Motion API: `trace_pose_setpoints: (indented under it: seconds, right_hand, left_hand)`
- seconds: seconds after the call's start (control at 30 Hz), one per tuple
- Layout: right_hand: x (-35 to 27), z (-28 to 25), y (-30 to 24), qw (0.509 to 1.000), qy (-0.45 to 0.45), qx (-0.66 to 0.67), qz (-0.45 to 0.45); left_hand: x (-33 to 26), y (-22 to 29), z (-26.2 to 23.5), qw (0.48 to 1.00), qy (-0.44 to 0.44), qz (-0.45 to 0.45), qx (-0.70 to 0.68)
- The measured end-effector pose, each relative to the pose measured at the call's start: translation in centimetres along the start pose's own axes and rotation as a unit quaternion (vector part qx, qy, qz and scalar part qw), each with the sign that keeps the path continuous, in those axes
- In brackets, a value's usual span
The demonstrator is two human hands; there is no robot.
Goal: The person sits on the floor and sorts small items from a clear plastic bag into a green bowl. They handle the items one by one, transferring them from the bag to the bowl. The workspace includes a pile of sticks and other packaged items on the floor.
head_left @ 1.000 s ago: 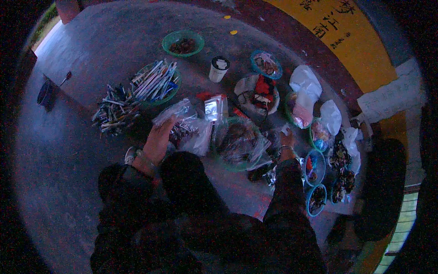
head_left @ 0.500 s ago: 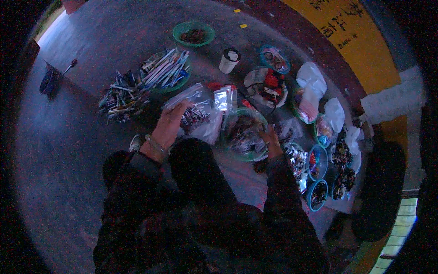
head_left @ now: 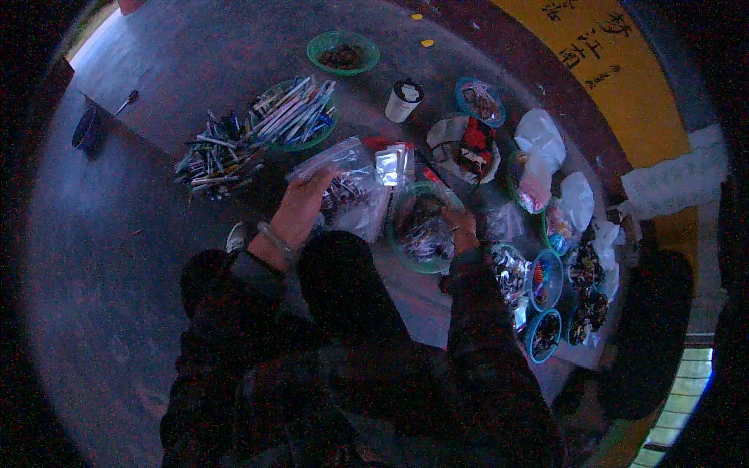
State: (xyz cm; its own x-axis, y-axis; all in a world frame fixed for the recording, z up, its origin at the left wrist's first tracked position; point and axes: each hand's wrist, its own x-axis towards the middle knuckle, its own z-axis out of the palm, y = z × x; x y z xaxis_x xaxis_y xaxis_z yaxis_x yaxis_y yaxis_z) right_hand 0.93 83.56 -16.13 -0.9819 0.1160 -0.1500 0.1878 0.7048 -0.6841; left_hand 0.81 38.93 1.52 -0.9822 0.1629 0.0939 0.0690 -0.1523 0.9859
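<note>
A clear plastic bag (head_left: 360,186) with small dark and pale pieces inside is held up by my left hand (head_left: 303,204), whose fingers are closed on its left upper edge. My right hand (head_left: 463,226) is at the right side of a green basket (head_left: 396,248). Its fingers curl over small pieces in clear wrapping (head_left: 427,240); what they grip is too dim to make out. Just beyond the bag lies a shiny silver packet (head_left: 390,167) with red beside it.
Pens (head_left: 300,105) fill a green basket at the left, beside another pen heap (head_left: 214,160). A white cup (head_left: 404,101) stands farther off, near a green bowl (head_left: 343,53). Several small baskets (head_left: 544,335) and white bags (head_left: 540,139) line the right. A dark dustpan (head_left: 87,129) lies far left.
The whole view has shifted slightly. My right hand has moved a little inward over the green basket. My left hand keeps its hold on the plastic bag.
</note>
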Motion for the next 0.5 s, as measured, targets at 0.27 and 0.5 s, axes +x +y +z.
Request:
trace_pose_setpoints:
  seconds: [0.27, 0.5]
  right_hand:
    - [-3.8, 0.4, -10.4, 0.970, 0.038, -0.168, -0.172]
    - [2.5, 2.4, -4.6, 0.984, 0.036, -0.143, 0.100]
  left_hand:
    - [-0.5, 0.5, -0.6, 0.998, 0.001, -0.058, 0.027]
    - [0.2, -0.2, -0.3, 0.997, -0.006, 0.029, 0.076]
